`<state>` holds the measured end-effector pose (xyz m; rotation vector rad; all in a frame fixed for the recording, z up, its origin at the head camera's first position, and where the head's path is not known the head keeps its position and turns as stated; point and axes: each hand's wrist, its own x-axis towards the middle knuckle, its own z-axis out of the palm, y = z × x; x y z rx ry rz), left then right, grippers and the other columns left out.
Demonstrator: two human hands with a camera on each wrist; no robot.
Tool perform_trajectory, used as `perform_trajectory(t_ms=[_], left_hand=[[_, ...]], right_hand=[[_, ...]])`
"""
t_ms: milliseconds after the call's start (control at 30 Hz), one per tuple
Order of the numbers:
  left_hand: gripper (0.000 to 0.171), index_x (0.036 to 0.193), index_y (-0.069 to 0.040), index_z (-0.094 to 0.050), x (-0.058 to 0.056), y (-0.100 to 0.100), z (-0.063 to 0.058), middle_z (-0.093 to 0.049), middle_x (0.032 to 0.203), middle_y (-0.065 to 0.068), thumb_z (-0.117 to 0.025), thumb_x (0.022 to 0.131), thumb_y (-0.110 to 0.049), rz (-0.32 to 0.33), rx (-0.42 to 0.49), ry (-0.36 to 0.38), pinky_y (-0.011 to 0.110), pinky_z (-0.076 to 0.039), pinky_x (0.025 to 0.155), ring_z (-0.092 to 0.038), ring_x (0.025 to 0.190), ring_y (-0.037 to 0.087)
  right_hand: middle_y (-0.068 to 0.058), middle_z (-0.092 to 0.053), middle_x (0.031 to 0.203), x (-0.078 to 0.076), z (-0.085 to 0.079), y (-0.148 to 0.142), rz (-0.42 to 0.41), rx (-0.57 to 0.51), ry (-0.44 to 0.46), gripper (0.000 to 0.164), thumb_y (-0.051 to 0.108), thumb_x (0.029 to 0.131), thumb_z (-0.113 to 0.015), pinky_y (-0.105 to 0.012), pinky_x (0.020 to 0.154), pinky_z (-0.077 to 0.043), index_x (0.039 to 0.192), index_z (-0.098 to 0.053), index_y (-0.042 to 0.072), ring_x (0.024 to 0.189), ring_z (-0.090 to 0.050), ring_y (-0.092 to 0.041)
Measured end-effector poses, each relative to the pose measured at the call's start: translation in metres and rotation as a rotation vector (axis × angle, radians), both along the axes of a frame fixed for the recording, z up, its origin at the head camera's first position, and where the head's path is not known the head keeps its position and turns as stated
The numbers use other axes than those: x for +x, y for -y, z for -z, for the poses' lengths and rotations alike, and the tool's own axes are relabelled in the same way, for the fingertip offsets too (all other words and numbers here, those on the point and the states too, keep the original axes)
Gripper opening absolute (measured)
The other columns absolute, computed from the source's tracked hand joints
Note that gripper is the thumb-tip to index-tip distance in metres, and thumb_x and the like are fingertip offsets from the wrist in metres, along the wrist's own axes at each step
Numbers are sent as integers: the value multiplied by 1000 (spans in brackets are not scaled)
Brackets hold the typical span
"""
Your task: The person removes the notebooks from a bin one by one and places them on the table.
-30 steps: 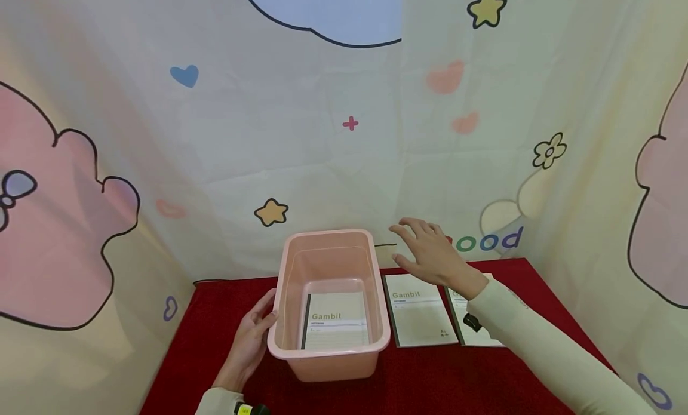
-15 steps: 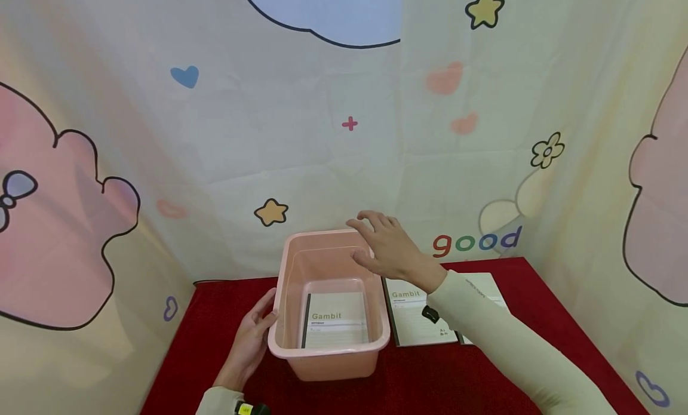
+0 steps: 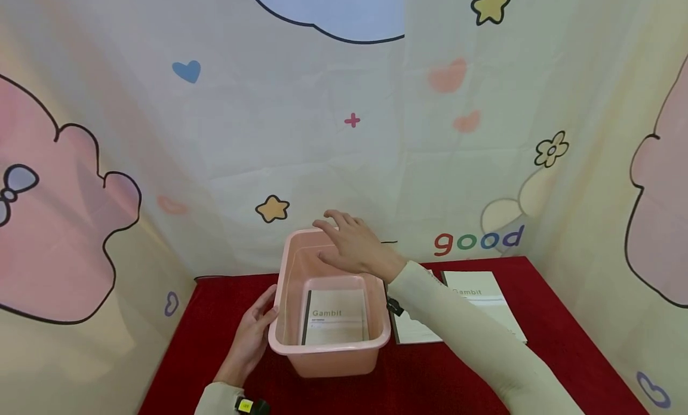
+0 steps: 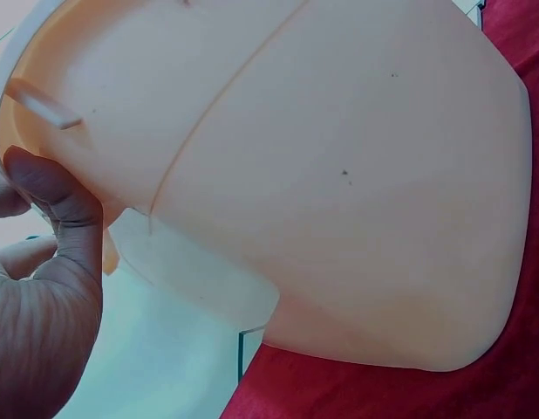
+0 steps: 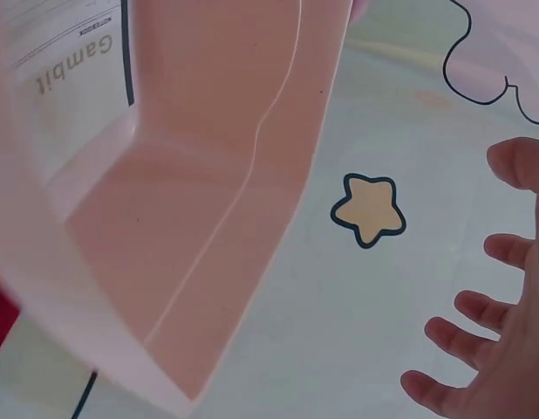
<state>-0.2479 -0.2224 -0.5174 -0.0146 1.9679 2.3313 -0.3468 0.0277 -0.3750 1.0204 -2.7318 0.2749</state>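
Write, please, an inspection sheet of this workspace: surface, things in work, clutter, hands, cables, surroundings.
Surface: red cloth.
Job's things: pink tub, one notebook lying inside; two more notebooks on the cloth to its right, partly hidden by the right sleeve.
Clutter: nothing seen.
Grippers: left hand grips the tub's left rim; right hand, holding nothing, is above its far end.
Cables: dark line at the cloth's back edge, perhaps a cord.
Surroundings: pale printed backdrop.

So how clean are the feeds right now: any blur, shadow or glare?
Head view: the notebook inside the pink bin shows a readable "Gambit", its smallest print unreadable; left wrist: the left hand looks dark beside a washed-out pale area; right wrist: the bin's near rim is blurred, while the star on the backdrop looks sharper.
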Motion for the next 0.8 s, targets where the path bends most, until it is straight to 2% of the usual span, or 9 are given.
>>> perform_trajectory(t_ms=[133,400,600,800], left_hand=[[57,152,-21,-32,0,1,-1,-30,158,3,-54,100,-18,3,1,7,32,-45,107,-34,145,28],[57,152,-20,-32,1,0,0,-31,158,4,-54,100,-17,3,29,2,50,-32,115,-30,146,33],[57,152,-20,-32,0,1,0,-32,157,4,-55,100,-17,0,16,0,49,-33,115,-32,146,31],[61,153,-21,-32,-1,0,-1,-31,158,4,-59,97,-22,4,14,3,50,-32,114,-31,146,32]], right_hand=[[-6,-30,156,-8,5,17,48,17,48,62,50,95,-52,-54,111,-37,150,-33,29,141,-37,-30],[-2,-32,155,-17,28,39,90,25,110,57,46,97,-46,-51,115,-34,151,-33,31,142,-36,-26],[-3,-37,153,-22,49,47,96,34,179,55,48,100,-39,-50,118,-33,152,-33,30,142,-37,-25],[-1,-26,162,-32,67,47,123,79,235,56,53,102,-27,-53,120,-25,154,-26,31,150,-24,-25]])
